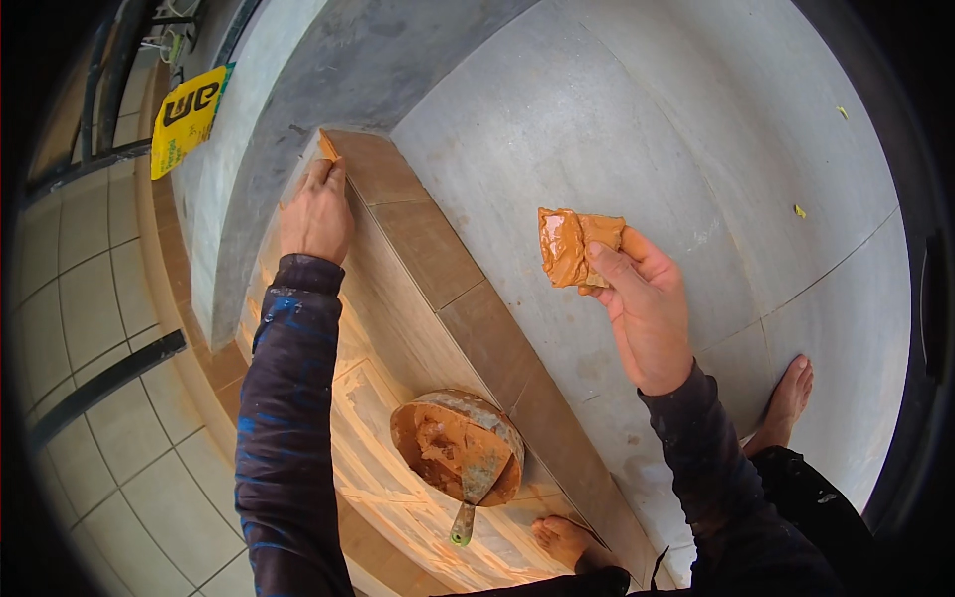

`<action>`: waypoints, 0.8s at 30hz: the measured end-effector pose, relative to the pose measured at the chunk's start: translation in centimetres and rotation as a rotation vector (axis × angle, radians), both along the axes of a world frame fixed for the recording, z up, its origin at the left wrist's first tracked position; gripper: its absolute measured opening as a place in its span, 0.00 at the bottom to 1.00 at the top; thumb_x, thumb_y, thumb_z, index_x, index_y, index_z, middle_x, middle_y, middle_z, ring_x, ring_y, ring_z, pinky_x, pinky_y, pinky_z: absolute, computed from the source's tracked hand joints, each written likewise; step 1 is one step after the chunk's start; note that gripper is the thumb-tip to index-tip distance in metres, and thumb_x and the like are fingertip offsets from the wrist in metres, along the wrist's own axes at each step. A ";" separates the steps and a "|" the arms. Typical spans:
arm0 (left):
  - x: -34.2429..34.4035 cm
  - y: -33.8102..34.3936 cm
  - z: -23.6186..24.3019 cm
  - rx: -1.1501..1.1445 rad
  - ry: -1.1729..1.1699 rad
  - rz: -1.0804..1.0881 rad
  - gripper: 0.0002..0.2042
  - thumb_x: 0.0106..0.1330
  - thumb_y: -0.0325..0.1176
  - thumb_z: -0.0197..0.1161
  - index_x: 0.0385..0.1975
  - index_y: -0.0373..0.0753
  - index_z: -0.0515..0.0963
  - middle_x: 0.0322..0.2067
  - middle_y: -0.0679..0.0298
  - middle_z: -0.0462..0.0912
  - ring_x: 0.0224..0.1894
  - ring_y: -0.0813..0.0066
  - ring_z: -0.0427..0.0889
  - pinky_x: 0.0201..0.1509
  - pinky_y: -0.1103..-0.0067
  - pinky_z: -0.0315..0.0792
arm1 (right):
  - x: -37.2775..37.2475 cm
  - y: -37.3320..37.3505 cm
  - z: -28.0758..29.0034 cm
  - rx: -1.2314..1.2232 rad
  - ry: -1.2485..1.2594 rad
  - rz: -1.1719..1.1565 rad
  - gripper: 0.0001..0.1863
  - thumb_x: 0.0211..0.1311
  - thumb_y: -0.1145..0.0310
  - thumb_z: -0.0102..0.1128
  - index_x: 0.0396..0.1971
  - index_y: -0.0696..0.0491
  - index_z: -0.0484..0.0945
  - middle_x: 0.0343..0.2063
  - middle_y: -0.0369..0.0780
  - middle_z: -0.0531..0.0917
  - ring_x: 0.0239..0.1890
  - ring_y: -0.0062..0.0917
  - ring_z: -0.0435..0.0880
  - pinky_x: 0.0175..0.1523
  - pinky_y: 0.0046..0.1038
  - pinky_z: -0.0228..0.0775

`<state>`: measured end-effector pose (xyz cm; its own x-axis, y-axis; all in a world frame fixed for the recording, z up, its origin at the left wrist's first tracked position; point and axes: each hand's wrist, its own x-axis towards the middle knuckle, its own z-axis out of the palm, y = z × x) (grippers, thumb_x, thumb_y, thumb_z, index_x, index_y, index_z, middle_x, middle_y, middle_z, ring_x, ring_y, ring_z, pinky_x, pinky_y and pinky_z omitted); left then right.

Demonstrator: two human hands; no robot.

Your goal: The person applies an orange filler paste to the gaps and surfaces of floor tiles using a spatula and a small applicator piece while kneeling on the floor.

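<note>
My right hand (pixel 647 308) pinches a small flat square piece (pixel 569 249), thickly coated with wet orange paste, thumb on top and fingers beneath. It is held above the grey floor. My left hand (pixel 316 211) reaches to the far end of a brown tiled ledge (pixel 418 249), by the grey wall. Its fingers are closed on a small orange-smeared piece (pixel 329 147), mostly hidden by the hand; I cannot tell its kind. Between my forearms, a round bowl (pixel 402 413) of orange paste rests on the ledge, a putty knife (pixel 477 483) leaning in it with its handle over the rim.
A grey wall (pixel 328 70) borders the ledge's far end. Orange smears cover the tiles at its left side. A yellow bag (pixel 186 121) hangs by the wall's left side. Dark metal bars (pixel 109 388) cross above a light tiled floor (pixel 95 418). My bare feet straddle the ledge's edge.
</note>
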<state>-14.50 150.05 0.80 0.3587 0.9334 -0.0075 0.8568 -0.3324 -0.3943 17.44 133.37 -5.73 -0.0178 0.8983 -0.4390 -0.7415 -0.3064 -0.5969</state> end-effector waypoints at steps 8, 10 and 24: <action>-1.8 1.8 -0.1 0.083 -0.595 0.132 0.15 0.67 0.20 0.54 0.51 0.36 0.82 0.46 0.52 0.86 0.46 0.53 0.86 0.53 0.67 0.79 | -1.0 0.4 0.4 0.013 0.005 0.033 0.15 0.74 0.68 0.60 0.54 0.61 0.80 0.44 0.39 0.88 0.44 0.18 0.85 0.51 0.25 0.76; -2.0 2.9 -0.6 0.137 -0.815 0.230 0.15 0.67 0.19 0.52 0.49 0.35 0.82 0.43 0.51 0.86 0.47 0.54 0.86 0.54 0.69 0.79 | -1.5 1.0 0.2 0.008 0.002 0.037 0.15 0.74 0.68 0.60 0.54 0.62 0.80 0.44 0.38 0.88 0.44 0.17 0.85 0.51 0.25 0.76; -3.4 3.2 -1.4 0.082 -0.639 -0.005 0.22 0.59 0.14 0.50 0.51 0.36 0.83 0.52 0.54 0.81 0.52 0.52 0.82 0.61 0.67 0.75 | -9.4 12.3 1.2 0.251 -0.164 0.149 0.12 0.70 0.74 0.57 0.49 0.63 0.80 0.41 0.38 0.88 0.39 0.14 0.82 0.46 0.21 0.74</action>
